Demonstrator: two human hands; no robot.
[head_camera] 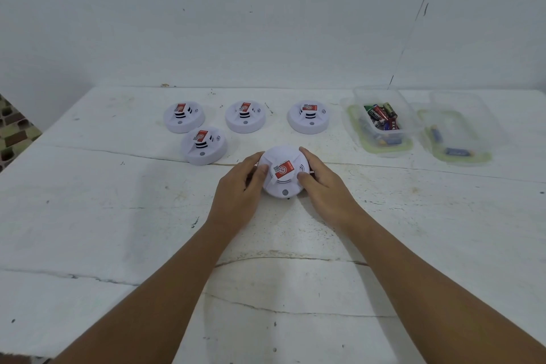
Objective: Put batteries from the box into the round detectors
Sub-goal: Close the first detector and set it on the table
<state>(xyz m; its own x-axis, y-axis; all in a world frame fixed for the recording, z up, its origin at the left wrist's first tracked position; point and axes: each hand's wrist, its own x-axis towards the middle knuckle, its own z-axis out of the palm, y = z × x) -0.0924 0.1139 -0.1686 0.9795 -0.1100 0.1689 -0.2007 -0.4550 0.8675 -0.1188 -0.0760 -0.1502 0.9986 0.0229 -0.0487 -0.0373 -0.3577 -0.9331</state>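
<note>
— Hands first: how do they sit?

— Both are curled round one round white plastic detector with a red label (283, 171), near the middle of the worn white table (118, 216). The left hand (239, 186) grips its left side, thumb lying on the top; the right hand (322, 183) grips the right side, thumb touching the raised centre by the label.

— Where are the other detectors?

— Four more round white detectors stand farther back. Three form a far row: the far-left detector (183, 117), the far-middle detector (245, 117) and the far-right detector (308, 117). The fourth detector (204, 146) sits nearer, just left of the held one, apart from it.

— And the batteries?

— A heap of mixed cylindrical batteries (381, 118), red, green and dark, lies in the clear plastic box (354, 124) at the far right. Right of it stands a second clear plastic container (484, 133) with a couple of bluish batteries (455, 151) inside.

— Is the held detector open?

— Its underside is hidden, so that cannot be told.
</note>
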